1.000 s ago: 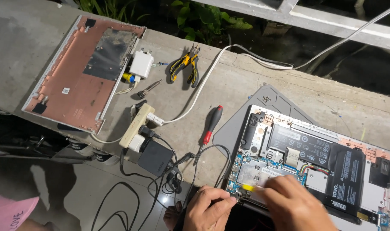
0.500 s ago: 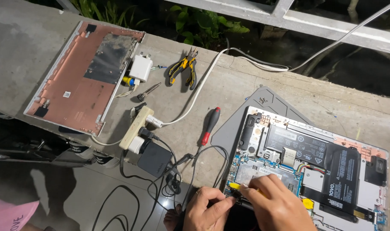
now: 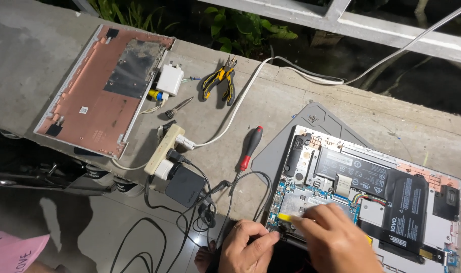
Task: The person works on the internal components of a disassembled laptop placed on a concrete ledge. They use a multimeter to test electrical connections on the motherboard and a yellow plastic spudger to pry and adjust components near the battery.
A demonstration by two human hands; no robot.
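At the bench's near edge, both hands are working inside the opened laptop (image 3: 372, 192): the right hand (image 3: 336, 240) is pinching a yellow tool (image 3: 289, 217), probably a spudger, while the left hand (image 3: 245, 247) is clenched, bracing the chassis corner; prying next needs gentle leverage.

My right hand (image 3: 336, 240) now sits nearer the opened laptop's (image 3: 367, 197) 7 o'clock corner than a second ago, yellow tool tip (image 3: 285, 217) showing at its 9 o'clock, left hand (image 3: 245, 247) edges closer beside it

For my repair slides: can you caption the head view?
Both hands, left and right, work a yellow tool at the opened laptop; red screwdriver and pliers lie nearby.
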